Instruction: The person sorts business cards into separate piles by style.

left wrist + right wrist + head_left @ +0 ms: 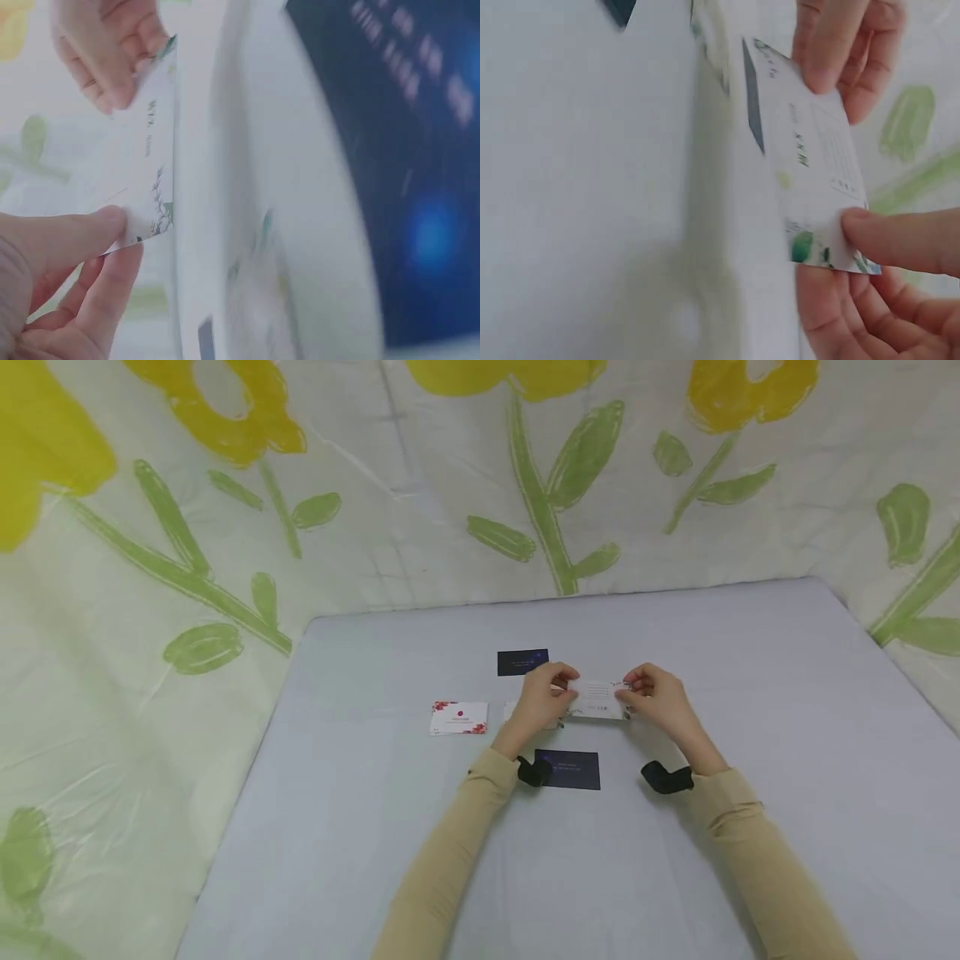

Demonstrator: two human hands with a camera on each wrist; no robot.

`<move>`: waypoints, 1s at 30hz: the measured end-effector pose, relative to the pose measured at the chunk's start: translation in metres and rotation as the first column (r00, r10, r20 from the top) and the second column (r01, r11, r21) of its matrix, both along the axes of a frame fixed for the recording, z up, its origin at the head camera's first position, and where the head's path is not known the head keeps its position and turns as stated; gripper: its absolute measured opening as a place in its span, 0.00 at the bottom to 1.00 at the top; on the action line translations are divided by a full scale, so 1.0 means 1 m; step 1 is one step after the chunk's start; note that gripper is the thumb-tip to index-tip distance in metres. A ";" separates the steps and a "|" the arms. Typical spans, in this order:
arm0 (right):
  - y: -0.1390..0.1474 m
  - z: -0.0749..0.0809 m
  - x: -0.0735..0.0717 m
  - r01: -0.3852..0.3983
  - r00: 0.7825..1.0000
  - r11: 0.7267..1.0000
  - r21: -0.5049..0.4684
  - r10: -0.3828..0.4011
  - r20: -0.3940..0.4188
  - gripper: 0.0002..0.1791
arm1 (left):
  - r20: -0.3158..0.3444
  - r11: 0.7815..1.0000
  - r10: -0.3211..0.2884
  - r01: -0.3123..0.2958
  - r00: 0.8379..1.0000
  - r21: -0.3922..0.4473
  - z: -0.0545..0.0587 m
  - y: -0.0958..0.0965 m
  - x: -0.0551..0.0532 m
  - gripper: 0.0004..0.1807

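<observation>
Both hands hold one white business card (pixel 597 700) with printed text and green leaf decoration at its corners, tilted up above the table. My left hand (pixel 534 702) pinches its left end between thumb and fingers; the left wrist view shows that thumb flat on the card (pixel 150 142). At the opposite end, my right hand (pixel 663 700) pinches the card, its thumb on the printed face in the right wrist view and its fingers behind. Partly hidden under the left hand lies another white card (pixel 510 710) with leaf decoration.
A dark blue card (pixel 517 662) lies behind the left hand, and another dark card (pixel 573 770) nearer the front, between the forearms. Left of the hands is a small stack of white cards with red flowers (pixel 459 718). A flower-patterned curtain (pixel 435 527) borders the pale table (pixel 360 843).
</observation>
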State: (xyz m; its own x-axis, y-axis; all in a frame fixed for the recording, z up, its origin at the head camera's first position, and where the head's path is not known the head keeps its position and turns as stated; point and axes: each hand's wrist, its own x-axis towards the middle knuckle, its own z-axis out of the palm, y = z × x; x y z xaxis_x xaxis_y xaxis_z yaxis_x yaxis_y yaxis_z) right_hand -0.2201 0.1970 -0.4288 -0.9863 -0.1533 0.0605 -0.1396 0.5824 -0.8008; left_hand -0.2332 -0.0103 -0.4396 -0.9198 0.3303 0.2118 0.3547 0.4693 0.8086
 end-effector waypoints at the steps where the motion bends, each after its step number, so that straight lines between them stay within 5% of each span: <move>1: -0.006 -0.001 -0.003 0.007 1.000 1.000 -0.026 -0.006 0.004 0.14 | 0.002 1.000 0.023 -0.023 1.000 0.013 0.001 -0.006 -0.001 0.12; 5: -0.028 -0.004 -0.013 0.029 1.000 0.998 -0.056 -0.029 0.004 0.15 | 0.008 0.996 0.081 -0.082 0.997 0.030 0.004 -0.028 -0.003 0.12; 15: -0.072 -0.014 -0.020 -0.046 0.997 0.999 -0.014 0.047 0.064 0.14 | 0.087 0.983 0.165 -0.157 0.982 -0.098 -0.002 -0.068 0.002 0.10; 23: -0.084 -0.013 -0.018 -0.083 0.993 0.995 0.059 0.077 0.092 0.12 | 0.121 0.969 0.202 -0.181 0.972 -0.166 -0.002 -0.071 0.007 0.10; 30: -0.092 -0.010 -0.017 -0.123 0.992 0.977 0.172 0.117 0.047 0.10 | 0.079 0.957 0.208 -0.186 0.975 -0.222 -0.004 -0.070 0.011 0.09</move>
